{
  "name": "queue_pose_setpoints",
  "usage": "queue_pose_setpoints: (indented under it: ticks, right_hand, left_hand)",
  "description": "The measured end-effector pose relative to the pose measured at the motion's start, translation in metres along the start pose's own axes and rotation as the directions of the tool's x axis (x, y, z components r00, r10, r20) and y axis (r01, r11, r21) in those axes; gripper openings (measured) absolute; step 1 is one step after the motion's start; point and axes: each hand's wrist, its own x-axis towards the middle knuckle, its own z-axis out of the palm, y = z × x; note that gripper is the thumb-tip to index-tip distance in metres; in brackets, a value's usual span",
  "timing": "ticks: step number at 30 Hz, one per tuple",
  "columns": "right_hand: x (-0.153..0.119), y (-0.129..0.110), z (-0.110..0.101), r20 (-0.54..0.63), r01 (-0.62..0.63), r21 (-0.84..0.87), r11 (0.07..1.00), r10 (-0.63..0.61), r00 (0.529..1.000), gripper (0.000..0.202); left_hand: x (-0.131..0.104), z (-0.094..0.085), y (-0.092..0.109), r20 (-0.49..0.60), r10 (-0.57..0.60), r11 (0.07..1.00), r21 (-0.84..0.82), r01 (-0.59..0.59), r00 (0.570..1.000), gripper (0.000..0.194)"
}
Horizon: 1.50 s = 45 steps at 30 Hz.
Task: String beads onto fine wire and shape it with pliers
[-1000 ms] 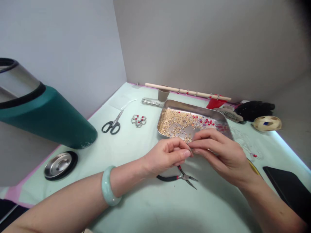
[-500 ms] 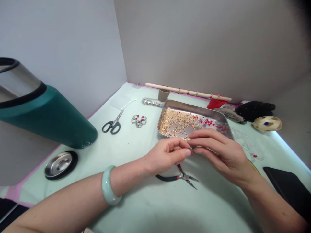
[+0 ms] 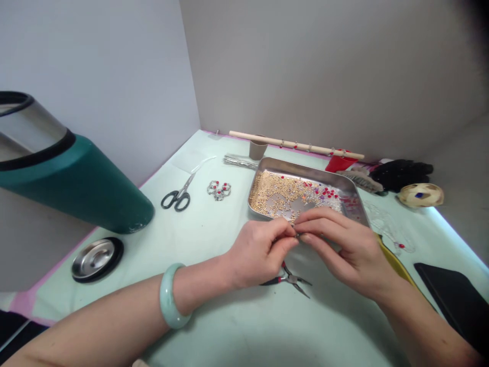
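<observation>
My left hand (image 3: 256, 252), with a pale green bangle (image 3: 171, 295) on its wrist, is closed in a pinch. Its fingertips meet those of my right hand (image 3: 349, 250), whose thumb and fingers also pinch. Something tiny and dark shows between them, too small to name. Both hands are just in front of a metal tray (image 3: 305, 167) of gold beads (image 3: 265, 188), clear beads and red beads (image 3: 330, 192). Black-handled pliers (image 3: 292, 279) lie beneath, jaws apart, handles partly hidden by my left hand. A wire piece with red beads (image 3: 219, 190) lies left of the tray.
Scissors (image 3: 179, 198), a green tumbler (image 3: 110, 188) and its lid (image 3: 95, 260) are on the left. Behind the tray, a wooden stick (image 3: 263, 139) carrying rings rests over a small cup (image 3: 257, 150), near wires (image 3: 240, 161). A black flat object (image 3: 454, 300) lies right.
My left hand has rolled over, its fingers curling tighter and covering more of the pliers' handle. The joined fingertips have shifted slightly left. More of a yellow object shows behind my right wrist.
</observation>
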Motion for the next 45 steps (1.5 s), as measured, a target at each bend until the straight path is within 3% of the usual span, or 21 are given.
queue_pose_setpoints:
  ticks: [4, 7, 9, 12, 15, 20, 27, 34, 41, 43, 45]
  right_hand:
    - [0.001, -0.005, -0.001, -0.015, -0.055, 0.013, 0.998, 0.055, 0.998, 0.018]
    - [0.002, -0.005, 0.000, -0.080, -0.094, 0.004, 0.996, 0.094, 0.992, 0.026]
    - [0.001, -0.003, 0.001, -0.100, -0.163, 0.031, 0.986, 0.166, 0.981, 0.018]
    - [0.000, 0.000, 0.001, 0.001, -0.318, 0.166, 0.934, 0.322, 0.947, 0.011]
    - [-0.003, 0.003, 0.001, 0.169, -0.450, 0.379, 0.809, 0.418, 0.893, 0.015]
    - [-0.005, 0.007, 0.001, 0.271, -0.468, 0.622, 0.628, 0.388, 0.881, 0.011]
    - [-0.002, 0.004, 0.004, 0.267, -0.454, 0.683, 0.572, 0.383, 0.884, 0.005]
    - [-0.003, 0.003, 0.011, 0.081, -0.315, 0.692, 0.650, 0.363, 0.928, 0.008]
    - [-0.002, -0.001, 0.002, 0.022, -0.509, 0.399, 0.763, 0.547, 0.837, 0.017]
    - [-0.001, -0.004, -0.005, 0.072, -0.514, 0.262, 0.817, 0.515, 0.854, 0.016]
    - [0.000, -0.010, -0.008, 0.230, -0.460, 0.122, 0.879, 0.426, 0.875, 0.017]
  left_hand:
    - [0.000, 0.001, -0.002, -0.019, 0.004, 1.000, 0.002, -0.004, 1.000, 0.009]
    - [0.003, 0.001, -0.003, -0.002, -0.099, 0.981, -0.167, 0.098, 0.995, 0.009]
    - [0.005, 0.000, -0.003, 0.058, -0.158, 0.934, -0.314, 0.169, 0.986, 0.011]
    - [0.006, -0.001, -0.005, 0.169, -0.198, 0.832, -0.492, 0.257, 0.965, 0.015]
    - [0.006, -0.001, -0.005, 0.245, -0.217, 0.763, -0.561, 0.321, 0.945, 0.016]
    - [0.006, -0.002, -0.004, 0.325, -0.200, 0.698, -0.615, 0.367, 0.924, 0.012]
    - [0.008, -0.003, -0.005, 0.328, -0.114, 0.763, -0.575, 0.294, 0.938, 0.016]
    - [0.006, -0.002, 0.000, 0.218, -0.254, 0.745, -0.577, 0.335, 0.942, 0.015]
    - [0.008, -0.002, -0.009, 0.135, -0.309, 0.788, -0.518, 0.333, 0.941, 0.021]
    - [0.009, -0.003, -0.010, 0.077, -0.338, 0.776, -0.541, 0.324, 0.938, 0.021]
    - [0.011, -0.005, -0.007, 0.039, -0.363, 0.763, -0.560, 0.321, 0.931, 0.018]
